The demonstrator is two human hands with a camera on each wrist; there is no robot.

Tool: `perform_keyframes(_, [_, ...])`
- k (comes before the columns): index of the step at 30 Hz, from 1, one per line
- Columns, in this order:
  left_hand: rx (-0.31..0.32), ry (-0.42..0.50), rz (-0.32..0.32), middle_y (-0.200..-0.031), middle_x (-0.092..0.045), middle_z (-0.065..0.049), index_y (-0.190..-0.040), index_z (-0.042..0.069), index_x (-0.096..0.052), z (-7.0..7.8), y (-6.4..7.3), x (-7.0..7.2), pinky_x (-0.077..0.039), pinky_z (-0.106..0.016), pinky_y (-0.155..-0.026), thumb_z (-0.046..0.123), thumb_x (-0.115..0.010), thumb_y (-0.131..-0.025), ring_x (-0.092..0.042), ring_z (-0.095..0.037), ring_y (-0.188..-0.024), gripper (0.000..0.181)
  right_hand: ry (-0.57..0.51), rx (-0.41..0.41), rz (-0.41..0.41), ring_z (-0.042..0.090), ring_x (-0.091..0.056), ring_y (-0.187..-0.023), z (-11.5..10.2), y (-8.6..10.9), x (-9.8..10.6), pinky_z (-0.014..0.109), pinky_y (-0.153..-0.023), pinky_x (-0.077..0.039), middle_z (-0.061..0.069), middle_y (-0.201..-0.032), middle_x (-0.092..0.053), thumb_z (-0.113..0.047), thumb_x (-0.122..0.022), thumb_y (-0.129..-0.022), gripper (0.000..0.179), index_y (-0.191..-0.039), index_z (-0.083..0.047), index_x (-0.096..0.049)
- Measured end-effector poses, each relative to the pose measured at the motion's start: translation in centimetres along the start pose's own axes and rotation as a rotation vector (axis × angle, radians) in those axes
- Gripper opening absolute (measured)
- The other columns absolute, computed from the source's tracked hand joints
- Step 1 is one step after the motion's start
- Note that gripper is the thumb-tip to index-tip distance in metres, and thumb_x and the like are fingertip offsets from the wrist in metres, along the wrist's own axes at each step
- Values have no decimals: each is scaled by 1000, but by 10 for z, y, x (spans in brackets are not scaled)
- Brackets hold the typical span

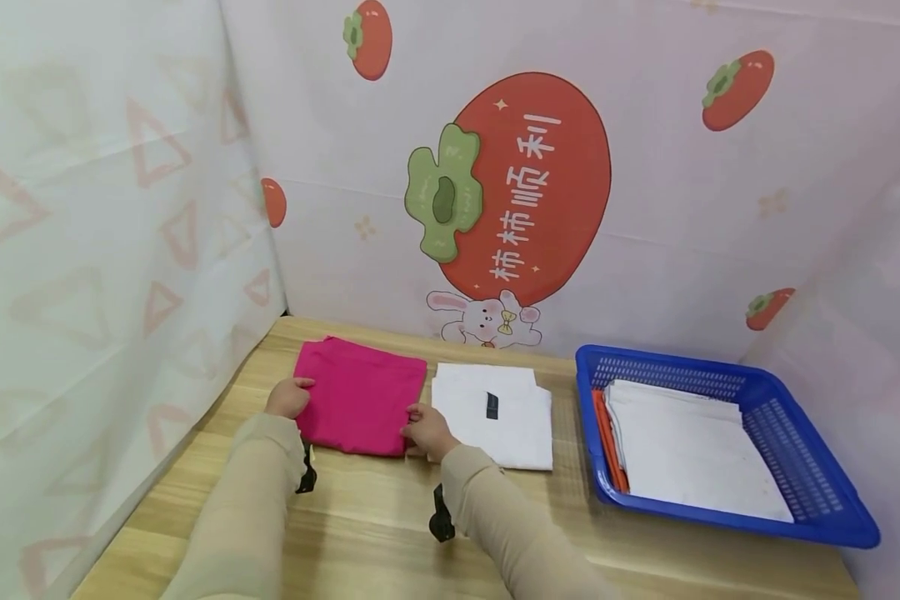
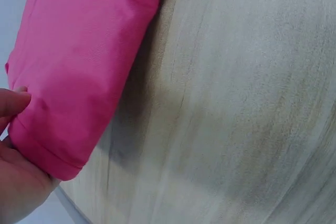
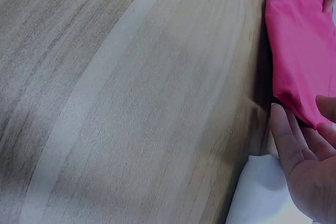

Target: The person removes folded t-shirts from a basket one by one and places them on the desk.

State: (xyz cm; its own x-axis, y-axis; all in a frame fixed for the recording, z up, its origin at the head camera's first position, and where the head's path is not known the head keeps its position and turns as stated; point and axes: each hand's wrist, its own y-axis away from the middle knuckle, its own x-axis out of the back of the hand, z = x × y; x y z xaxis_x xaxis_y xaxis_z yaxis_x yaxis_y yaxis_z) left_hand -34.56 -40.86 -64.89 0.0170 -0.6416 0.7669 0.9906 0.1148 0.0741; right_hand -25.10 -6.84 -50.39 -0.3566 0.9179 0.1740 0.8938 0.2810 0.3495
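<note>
Pink cloth (image 1: 362, 392) taken by opposite edges on the desk (image 1: 363, 521)

The pink cloth lies folded toward the far left of the desk, between the person's two hands, so each side is within easy reach. The left grip (image 1: 288, 398) pinches its left side; in the left wrist view the thumb sits on top while the fingers go underneath. The right grip (image 1: 427, 431) holds the near part of the right edge between thumb and fingers, its outer fingers stretched out straight by the corner, which looks like the looser hold. Taking the cloth from both sides probably keeps its layers together and stops the panel twisting. Whether it rests fully on the wood or is slightly raised, I cannot tell.

Just to its right a white cloth (image 1: 521, 437) lies folded flat with a dark label (image 1: 492, 406) facing up, set alongside perhaps so that the two do not overlap. Farther right stands a blue basket (image 1: 851, 529); its walls likely keep the white pile (image 1: 690, 450) contained, with an orange piece (image 1: 611, 446) standing between that pile and the left wall
</note>
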Motion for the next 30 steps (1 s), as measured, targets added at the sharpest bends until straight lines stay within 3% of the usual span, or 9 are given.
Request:
perform_keyframes(2, [-22,22,21,-102,-60,-8,-103,14,-65,15,12,7,-41,-29,-65,12,-44,-75,-50,-21,-80,35,14,-8,-36,23,-56,-76,-1,4,4,36,-57,-50,16,-112,-49,6,-55,-76,38,-113,0,-48])
perform_keyframes(7, [116,86,4,-114,-52,-19,-108,1,-59,116,83,54,-39,-38,-81,17,-47,-78,-47,-33,-102,36,-21,-20,-136,18,-48,-62,-2,10,14,31,-52,-44,17,-108,-48,9,-51,-76,40,-115,3,-45])
perform_keyframes(8, [173,91,-3,-117,-47,-23,-110,-4,-55,137,97,64,-36,-42,-84,15,-45,-80,-42,-37,-106,38,-25,-14,-147,18,-48,-63,-2,11,16,30,-52,-43,18,-108,-48,10,-50,-76,41,-115,3,-44])
perform_keyframes(10, [187,117,19,-117,-46,-26,-110,-8,-53,160,115,76,-36,-43,-83,14,-44,-80,-40,-39,-105,38,-29,-7,-162,19,-50,-67,-3,12,19,31,-53,-43,19,-108,-48,11,-48,-75,42,-117,4,-44])
perform_keyframes(13, [218,163,31,-118,-44,-26,-114,-9,-49,176,129,86,-35,-42,-84,14,-41,-83,-39,-38,-106,39,-4,13,-166,27,-55,-81,-7,15,25,37,-61,-48,20,-111,-48,9,-48,-77,42,-119,4,-44])
perform_keyframes(17, [247,225,38,-121,-40,-27,-119,-10,-44,186,134,90,-33,-43,-87,13,-38,-83,-38,-36,-108,43,23,31,-162,35,-53,-91,-16,21,33,40,-68,-48,23,-116,-46,3,-49,-82,41,-122,4,-41])
perform_keyframes(25, [188,338,-19,-128,-33,-26,-125,-9,-36,202,139,89,-27,-45,-93,13,-39,-87,-30,-37,-116,44,17,100,-156,35,-52,-93,-27,34,53,38,-68,-48,24,-118,-45,-7,-51,-85,43,-125,4,-38])
perform_keyframes(30, [175,416,-82,-132,-28,-25,-130,-7,-28,220,151,81,-24,-45,-95,12,-39,-90,-25,-37,-120,46,24,101,-165,38,-50,-96,-43,63,68,43,-74,-45,27,-119,-43,-5,-50,-85,41,-124,4,-39])
